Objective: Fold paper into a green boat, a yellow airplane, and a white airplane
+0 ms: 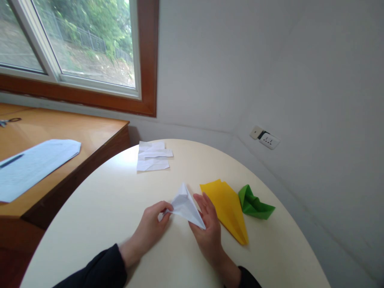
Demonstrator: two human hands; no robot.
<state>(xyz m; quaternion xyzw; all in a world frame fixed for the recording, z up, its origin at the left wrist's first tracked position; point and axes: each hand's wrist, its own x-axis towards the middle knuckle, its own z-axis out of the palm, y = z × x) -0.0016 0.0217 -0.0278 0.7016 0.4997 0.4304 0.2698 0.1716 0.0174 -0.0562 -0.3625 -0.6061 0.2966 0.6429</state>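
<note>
A folded sheet of white paper, roughly triangular with its peak pointing away from me, is held just above the round table between both hands. My left hand pinches its left corner between thumb and fingers. Around the right side, my right hand grips the paper with the thumb underneath near the lower right corner and the fingers curved along the edge. Close beside my right hand lies a folded yellow paper. Just right of that sits a green folded paper boat.
Pieces of white paper lie at the round table's far edge. On a wooden desk to the left are written sheets, a pen and scissors. Wall sockets are at the right, a window at upper left.
</note>
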